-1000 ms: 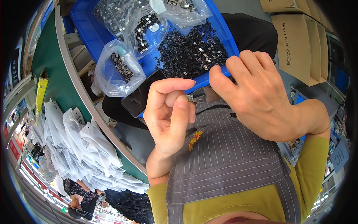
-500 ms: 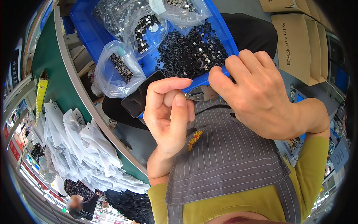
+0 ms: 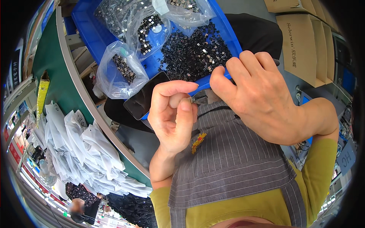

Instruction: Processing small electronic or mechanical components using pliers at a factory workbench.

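Green smooth tabletop curves down frame left while, near centre, I see the left hand pinching a small shiny grey piece, long axis nearly level, pointing right, and the curled right hand, whose grip I cannot tell.

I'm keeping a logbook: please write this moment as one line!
left hand: pinching small shiny grey piece; right hand: curled, contents hidden; blue plastic tray: small black pieces, clear plastic bags

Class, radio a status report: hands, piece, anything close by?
Left hand pinching small dark piece. Right hand curled nearby, grip hidden. Blue tray just beyond.
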Action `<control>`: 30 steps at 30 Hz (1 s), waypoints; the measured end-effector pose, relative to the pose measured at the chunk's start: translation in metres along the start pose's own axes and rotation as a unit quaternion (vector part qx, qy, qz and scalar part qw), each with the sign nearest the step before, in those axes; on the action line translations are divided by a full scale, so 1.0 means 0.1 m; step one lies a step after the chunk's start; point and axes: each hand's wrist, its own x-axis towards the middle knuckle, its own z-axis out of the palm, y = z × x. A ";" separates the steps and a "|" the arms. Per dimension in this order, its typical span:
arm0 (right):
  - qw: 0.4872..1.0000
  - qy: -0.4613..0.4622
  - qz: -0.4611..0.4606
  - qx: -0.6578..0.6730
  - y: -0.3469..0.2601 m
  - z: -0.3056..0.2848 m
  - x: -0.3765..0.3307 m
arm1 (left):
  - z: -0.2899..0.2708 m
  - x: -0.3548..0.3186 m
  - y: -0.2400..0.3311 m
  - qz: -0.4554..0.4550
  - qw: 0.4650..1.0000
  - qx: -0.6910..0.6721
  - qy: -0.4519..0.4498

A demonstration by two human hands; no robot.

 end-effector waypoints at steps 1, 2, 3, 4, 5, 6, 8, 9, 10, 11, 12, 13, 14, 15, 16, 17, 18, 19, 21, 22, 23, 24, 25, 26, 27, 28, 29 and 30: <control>1.000 0.000 0.000 0.000 0.00 0.01 0.00 | -0.01 0.01 0.01 0.000 1.000 0.000 0.000; 1.000 0.007 -0.005 0.002 0.01 0.02 0.00 | -0.03 0.01 0.01 -0.014 1.000 -0.008 -0.007; 1.000 0.014 -0.010 0.003 0.02 0.03 0.01 | -0.04 0.02 0.02 -0.028 0.999 -0.016 -0.015; 1.000 0.014 -0.010 0.003 0.01 0.03 0.01 | -0.05 0.02 0.03 -0.028 0.999 -0.015 -0.015; 1.000 0.014 -0.009 -0.003 0.01 0.04 0.01 | -0.05 0.03 0.04 -0.037 0.999 -0.024 -0.018; 1.000 0.014 -0.009 -0.009 0.00 0.04 0.01 | -0.06 0.03 0.04 -0.045 0.998 -0.033 -0.021; 1.000 0.010 -0.009 -0.012 0.00 0.04 0.01 | -0.05 0.03 0.04 -0.042 0.999 -0.020 -0.018; 1.000 0.007 -0.010 -0.015 -0.01 0.05 0.01 | -0.05 0.03 0.03 -0.038 0.999 -0.008 -0.015; 1.000 0.007 -0.010 -0.014 -0.01 0.05 0.01 | -0.05 0.02 0.03 -0.038 0.999 -0.008 -0.015; 1.000 0.011 -0.010 -0.014 -0.01 0.06 0.01 | -0.06 0.01 0.03 -0.043 0.999 -0.013 -0.014; 1.000 0.015 -0.010 -0.015 -0.01 0.07 0.00 | -0.06 0.01 0.03 -0.047 0.999 -0.019 -0.013; 1.000 0.016 -0.011 -0.014 -0.02 0.07 0.00 | -0.06 0.00 0.04 -0.047 0.999 -0.018 -0.012; 1.000 0.015 -0.014 -0.015 -0.02 0.07 0.00 | -0.06 0.00 0.04 -0.047 0.999 0.000 -0.014; 1.000 0.015 -0.018 -0.016 -0.02 0.08 -0.01 | -0.06 -0.01 0.05 -0.048 0.999 0.019 -0.016; 1.000 0.015 -0.016 -0.016 -0.02 0.08 -0.01 | -0.06 0.00 0.04 -0.048 0.998 0.019 -0.018; 1.000 0.015 -0.015 -0.017 -0.02 0.08 -0.02 | -0.07 0.00 0.04 -0.046 0.999 0.013 -0.023; 1.000 0.014 -0.014 -0.018 -0.02 0.08 -0.02 | -0.07 0.00 0.03 -0.044 0.999 0.007 -0.028; 1.000 0.014 -0.014 -0.019 -0.02 0.08 -0.03 | -0.07 0.00 0.03 -0.045 0.999 0.007 -0.028; 1.000 0.004 -0.018 -0.015 -0.02 0.08 -0.03 | -0.06 0.00 0.04 -0.053 0.998 0.010 -0.025; 1.000 0.004 -0.018 -0.015 -0.02 0.08 -0.04 | -0.07 -0.01 0.04 -0.053 0.998 0.010 -0.025; 1.000 0.003 -0.017 -0.006 -0.02 0.09 -0.04 | -0.07 -0.01 0.03 -0.048 0.998 0.013 -0.028; 1.000 0.002 -0.017 0.003 -0.01 0.09 -0.04 | -0.07 -0.01 0.03 -0.043 0.998 0.016 -0.031; 1.000 0.002 -0.017 0.003 -0.01 0.10 -0.05 | -0.07 -0.01 0.03 -0.043 0.998 0.016 -0.032; 1.000 0.001 -0.017 0.022 0.00 0.10 -0.05 | -0.07 0.00 0.04 -0.052 0.998 -0.010 -0.024; 0.999 0.000 -0.018 0.041 0.00 0.11 -0.05 | -0.06 0.00 0.04 -0.061 0.997 -0.035 -0.015; 0.999 0.000 -0.018 0.041 0.01 0.12 -0.05 | -0.06 0.00 0.04 -0.061 0.997 -0.035 -0.016; 0.997 0.000 -0.019 0.069 0.02 0.13 -0.05 | -0.05 0.00 0.05 -0.070 0.996 -0.047 -0.003; 0.995 0.000 -0.019 0.096 0.02 0.14 -0.05 | -0.04 0.01 0.04 -0.078 0.995 -0.059 0.010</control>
